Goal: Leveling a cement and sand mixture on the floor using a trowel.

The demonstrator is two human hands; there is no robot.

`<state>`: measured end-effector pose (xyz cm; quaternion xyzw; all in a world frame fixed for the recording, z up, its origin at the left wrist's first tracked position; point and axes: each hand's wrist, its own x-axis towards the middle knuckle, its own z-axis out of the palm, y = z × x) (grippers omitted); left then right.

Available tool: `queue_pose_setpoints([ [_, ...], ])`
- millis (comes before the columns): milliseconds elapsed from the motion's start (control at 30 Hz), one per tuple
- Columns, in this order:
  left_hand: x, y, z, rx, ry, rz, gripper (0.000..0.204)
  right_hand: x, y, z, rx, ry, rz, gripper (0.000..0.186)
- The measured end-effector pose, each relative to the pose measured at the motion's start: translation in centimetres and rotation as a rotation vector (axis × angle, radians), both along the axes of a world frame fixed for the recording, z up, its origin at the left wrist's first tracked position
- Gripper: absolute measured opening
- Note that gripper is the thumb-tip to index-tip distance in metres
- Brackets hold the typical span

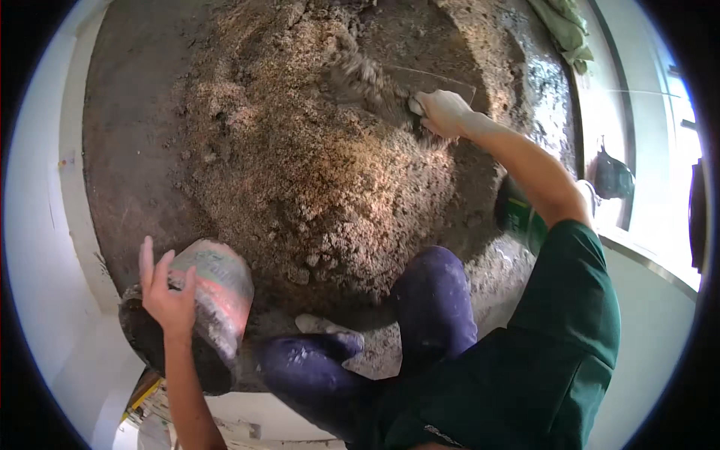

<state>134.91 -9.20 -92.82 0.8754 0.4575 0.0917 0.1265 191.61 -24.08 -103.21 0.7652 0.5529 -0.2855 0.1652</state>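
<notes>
A broad heap of crumbly, brownish-grey mortar [322, 172] covers the floor in front of me. At its far right side, my right hand [446, 112] is closed on the handle of what looks like a flat trowel [431, 73]. Only a thin straight edge of the tool shows, and the mortar beside it is smeared by motion. My left hand [169, 289] is held with fingers apart over a tipped bucket [225, 281] with pale and red sides, at the near left. Whether it touches the bucket I cannot tell.
Close by my right forearm stands a green container [517, 214], partly hidden. A pale green cloth [566, 34] lies at the far right, with a dark pot [613, 176] by the right wall. My bent knees [435, 292] are at the heap's near edge. A white wall [67, 187] runs along the left.
</notes>
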Motion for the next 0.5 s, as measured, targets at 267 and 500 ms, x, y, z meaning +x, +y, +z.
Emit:
queue_pose_setpoints([
  [267,0.1,0.1,0.1,0.033,0.129,-0.054,0.032,-8.8,-6.5,4.7,1.039,-0.155,-0.771,0.035],
  [500,-3.0,0.3,0.4,-0.038,0.272,-0.007,0.034,-14.0,-10.0,5.8,-0.158,0.202,-0.594,0.026],
])
